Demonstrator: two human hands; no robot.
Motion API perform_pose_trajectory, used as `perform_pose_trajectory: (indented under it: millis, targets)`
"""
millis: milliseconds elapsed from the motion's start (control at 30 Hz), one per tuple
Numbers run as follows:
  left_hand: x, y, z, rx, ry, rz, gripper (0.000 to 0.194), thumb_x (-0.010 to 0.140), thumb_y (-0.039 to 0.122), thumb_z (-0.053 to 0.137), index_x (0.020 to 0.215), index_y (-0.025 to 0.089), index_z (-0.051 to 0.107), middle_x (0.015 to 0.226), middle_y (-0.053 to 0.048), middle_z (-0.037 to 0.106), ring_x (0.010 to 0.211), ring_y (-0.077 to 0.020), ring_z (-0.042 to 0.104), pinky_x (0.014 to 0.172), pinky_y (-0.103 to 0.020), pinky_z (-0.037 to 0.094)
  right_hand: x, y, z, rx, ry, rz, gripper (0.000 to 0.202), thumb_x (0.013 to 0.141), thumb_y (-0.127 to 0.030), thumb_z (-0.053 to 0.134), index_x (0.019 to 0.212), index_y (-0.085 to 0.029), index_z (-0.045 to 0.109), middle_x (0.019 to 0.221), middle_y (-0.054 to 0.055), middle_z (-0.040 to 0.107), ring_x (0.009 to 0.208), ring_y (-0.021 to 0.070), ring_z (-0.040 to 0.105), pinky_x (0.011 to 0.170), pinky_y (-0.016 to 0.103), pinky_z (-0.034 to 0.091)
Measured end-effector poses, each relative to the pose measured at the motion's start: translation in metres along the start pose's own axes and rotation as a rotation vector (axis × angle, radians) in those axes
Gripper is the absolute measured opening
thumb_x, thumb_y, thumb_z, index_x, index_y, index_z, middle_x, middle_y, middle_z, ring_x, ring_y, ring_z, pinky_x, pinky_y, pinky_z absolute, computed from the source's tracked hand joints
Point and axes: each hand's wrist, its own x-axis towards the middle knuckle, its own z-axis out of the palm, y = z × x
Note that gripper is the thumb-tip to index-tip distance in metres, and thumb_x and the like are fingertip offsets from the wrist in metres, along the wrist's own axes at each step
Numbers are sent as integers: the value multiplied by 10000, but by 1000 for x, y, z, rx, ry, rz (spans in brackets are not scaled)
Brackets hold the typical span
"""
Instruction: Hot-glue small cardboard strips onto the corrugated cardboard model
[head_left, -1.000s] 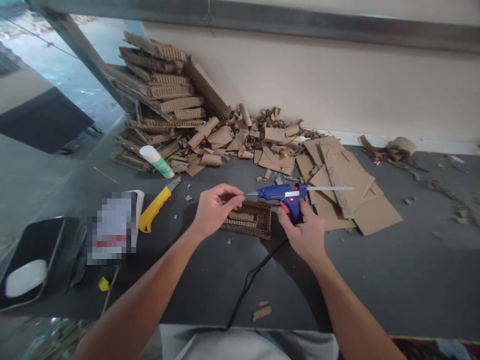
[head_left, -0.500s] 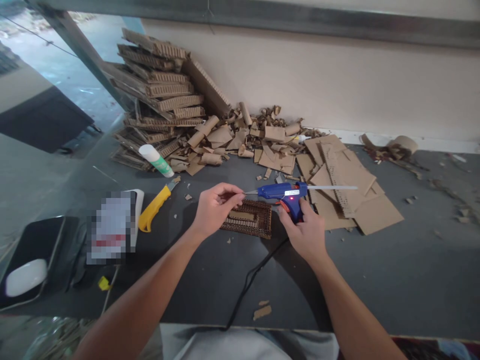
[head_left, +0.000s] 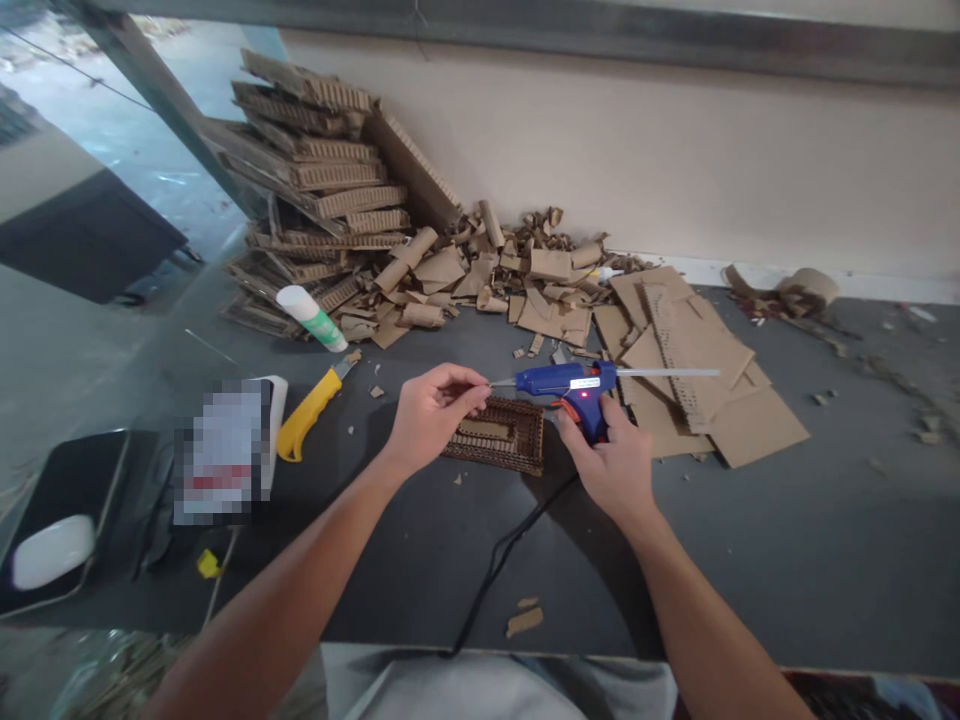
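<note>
My right hand is wrapped round the handle of a blue hot glue gun, its red light lit and a long clear glue stick poking out of the back. The metal nozzle points left at the fingertips of my left hand. Those fingers are pinched together right at the nozzle's tip; whatever sits between them is too small to make out. Beneath both hands, a small rectangular corrugated cardboard frame with stepped layers lies on the dark table, its left part hidden by my left hand.
A yellow utility knife and a glue tube lie left. Stacked cardboard pieces, scraps and flat cardboard sheets line the back. A phone bears a white case. The black cord runs toward me.
Almost nothing differs. Both hands and the glue gun hold the same position, nozzle at the left fingertips; the view has shifted very slightly.
</note>
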Motion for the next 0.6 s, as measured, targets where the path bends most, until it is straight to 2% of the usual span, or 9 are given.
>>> perform_pose_trajectory:
  millis: [600]
  targets:
    - [0, -4, -1, 7, 10, -11, 161, 841, 322, 758, 879, 170, 719, 682, -21, 710, 611, -134, 679, 595, -241, 579, 0, 3, -1, -29, -41, 49, 316, 852, -502, 601, 893, -189, 605, 383, -123, 350, 318, 109, 371, 428, 243, 347]
